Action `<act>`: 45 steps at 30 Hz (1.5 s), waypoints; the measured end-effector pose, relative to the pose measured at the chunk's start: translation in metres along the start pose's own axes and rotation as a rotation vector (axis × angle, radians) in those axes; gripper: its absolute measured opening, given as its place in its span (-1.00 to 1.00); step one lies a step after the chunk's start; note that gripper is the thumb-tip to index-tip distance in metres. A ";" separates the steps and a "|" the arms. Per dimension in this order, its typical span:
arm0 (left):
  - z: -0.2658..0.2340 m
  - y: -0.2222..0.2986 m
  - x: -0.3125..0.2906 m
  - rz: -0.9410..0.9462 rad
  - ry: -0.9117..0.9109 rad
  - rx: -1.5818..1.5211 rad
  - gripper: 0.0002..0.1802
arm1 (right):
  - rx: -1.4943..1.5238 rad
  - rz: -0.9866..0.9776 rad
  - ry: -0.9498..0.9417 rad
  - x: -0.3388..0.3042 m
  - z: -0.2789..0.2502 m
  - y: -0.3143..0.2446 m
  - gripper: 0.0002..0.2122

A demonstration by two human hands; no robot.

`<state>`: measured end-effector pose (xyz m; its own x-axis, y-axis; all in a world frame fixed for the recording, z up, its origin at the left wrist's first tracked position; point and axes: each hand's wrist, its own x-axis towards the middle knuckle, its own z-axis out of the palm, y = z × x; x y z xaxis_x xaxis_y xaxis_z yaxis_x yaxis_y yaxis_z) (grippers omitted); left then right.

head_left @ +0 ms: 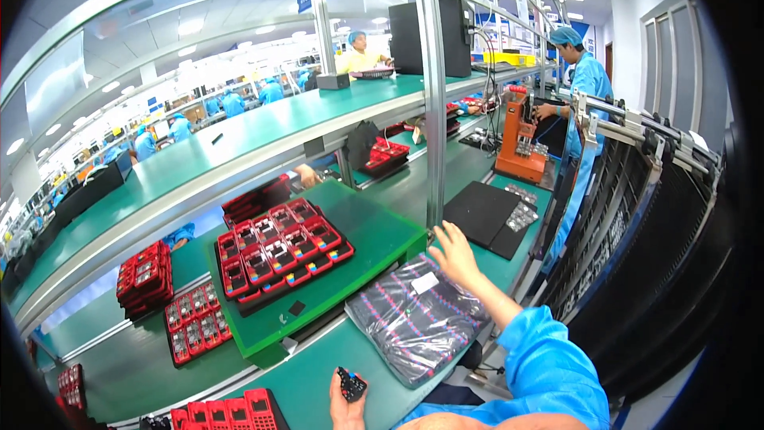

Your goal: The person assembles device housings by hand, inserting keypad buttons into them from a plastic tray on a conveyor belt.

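A: Factory line, long green bench [318, 394] w/ shelf overhead. What've you got?

B: Your left hand [348, 408], near edge, is wrapped round a small black part [352, 385] w/ coloured dots. Fingers closed on it, part poking up past the thumb.

A: Right hand?

B: Your right hand [456, 256] is further out, fingers spread open, holding nothing, fingertips touching the far right edge of a dark bagged stack [415, 320] lying on the bench.

A: Around that?

B: Left of the bag, a raised green platform [374, 235] w/ a tray of red units [280, 248]. More red trays [193, 320] far left. Black mat [481, 211] beyond your right hand, orange press [521, 139] further off.
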<state>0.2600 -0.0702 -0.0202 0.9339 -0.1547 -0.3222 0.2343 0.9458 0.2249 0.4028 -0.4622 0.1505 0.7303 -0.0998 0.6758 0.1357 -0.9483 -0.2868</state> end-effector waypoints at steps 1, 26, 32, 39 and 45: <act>-0.001 0.002 0.007 0.007 -0.008 0.003 -0.68 | -0.043 -0.103 0.036 -0.003 -0.016 -0.030 -0.39; 0.001 0.001 0.012 -0.081 -0.017 -0.007 -0.65 | -0.091 -0.620 -0.612 -0.096 0.066 -0.158 -0.55; 0.009 0.003 -0.008 -0.045 -0.035 0.000 -0.65 | -0.119 -0.587 -0.643 -0.103 0.060 -0.144 -0.54; -0.001 0.002 -0.012 -0.050 -0.086 0.005 -0.64 | -0.134 -0.554 -0.619 -0.094 0.046 -0.078 -0.53; 0.001 -0.002 -0.015 -0.032 -0.117 0.032 -0.62 | 0.026 -0.591 -0.638 -0.086 0.046 -0.040 -0.51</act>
<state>0.2459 -0.0695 -0.0150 0.9505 -0.2189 -0.2207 0.2715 0.9304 0.2463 0.3657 -0.4023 0.0729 0.7700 0.6021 0.2112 0.6208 -0.7834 -0.0298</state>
